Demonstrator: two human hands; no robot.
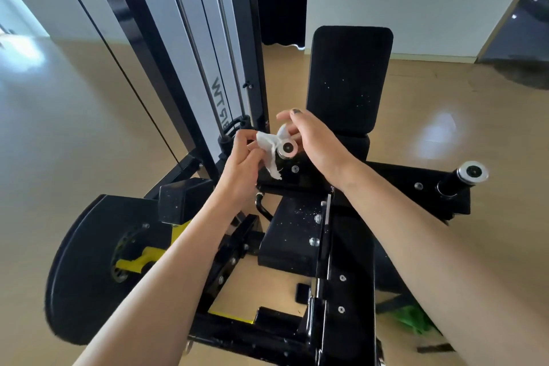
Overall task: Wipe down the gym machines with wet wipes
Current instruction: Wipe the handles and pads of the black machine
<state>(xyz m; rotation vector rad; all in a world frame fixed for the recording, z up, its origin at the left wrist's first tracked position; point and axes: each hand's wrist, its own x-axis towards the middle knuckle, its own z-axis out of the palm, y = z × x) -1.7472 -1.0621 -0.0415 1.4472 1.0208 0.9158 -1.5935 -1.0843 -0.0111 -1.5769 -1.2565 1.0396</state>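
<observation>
Pale glossy flooring (74,116) and white walls surround the black steel gym machine (297,235) with its tall white weight-stack column (205,47) and black padded backrest (349,77). Standing beside it, the person works at the nearer chrome-capped black peg (286,149) on the crossbar. The crumpled white wet wipe (269,151) is draped against the left side of that peg, pinched in the curled fingers of the left hand (242,169). The right hand (315,140) arches over the peg from the other side, fingers bent; they seem to grasp the far end of the wipe, though the knuckles hide the contact.

To do this well, the wipe should be wrapped right around the peg and drawn back and forth with both ends taut, then run over the chrome end face and down to the base. White specks on the flat black plate (291,229) below suggest that surface wants attention too. A matching second chrome-capped peg (471,173) stands well apart at the right, untouched.

Hidden: the peg's back, the machine's lower frame, cut off by the edge, and a blurred green object (411,321).
</observation>
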